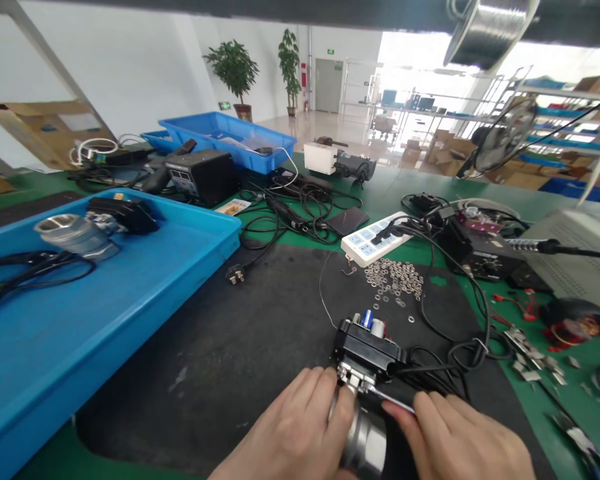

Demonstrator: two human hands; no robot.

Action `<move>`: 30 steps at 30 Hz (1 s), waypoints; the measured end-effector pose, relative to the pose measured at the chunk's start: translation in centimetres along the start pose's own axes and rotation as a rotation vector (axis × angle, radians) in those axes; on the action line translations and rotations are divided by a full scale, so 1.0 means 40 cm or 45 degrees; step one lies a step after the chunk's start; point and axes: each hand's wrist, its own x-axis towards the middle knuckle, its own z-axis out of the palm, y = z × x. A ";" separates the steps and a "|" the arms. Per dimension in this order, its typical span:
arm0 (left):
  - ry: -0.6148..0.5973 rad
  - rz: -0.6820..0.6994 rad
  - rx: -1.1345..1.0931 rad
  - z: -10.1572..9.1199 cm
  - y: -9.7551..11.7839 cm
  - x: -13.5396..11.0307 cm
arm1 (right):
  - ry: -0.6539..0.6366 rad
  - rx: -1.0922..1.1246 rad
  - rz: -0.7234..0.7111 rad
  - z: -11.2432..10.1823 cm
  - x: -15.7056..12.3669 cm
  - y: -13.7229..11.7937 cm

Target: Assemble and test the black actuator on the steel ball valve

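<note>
A silver metal valve [367, 443] topped by a black actuator box [365, 350] lies near the mat's front edge. The box is uncovered, and a blue cylindrical part and other components stick out of it. My left hand [297, 423] is closed around the valve's neck, just below the box. Between the thumb and fingers of my right hand [467, 437] is a thin silver wrench [394, 399], its far end at the bracket joining box and valve. The exact fit of that end is too small to tell. Black cables [437, 373] run off to the right.
Many metal washers [395, 280] lie by a white power strip [375, 238]. A blue tray [180, 267] at left holds another valve [75, 235]. Pliers [583, 440] and metal pieces [535, 357] lie at right. A solder spool [490, 33] hangs overhead.
</note>
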 end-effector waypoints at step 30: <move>-0.344 -1.071 -0.384 -0.094 0.002 0.189 | -0.016 -0.198 0.083 -0.004 -0.286 -0.012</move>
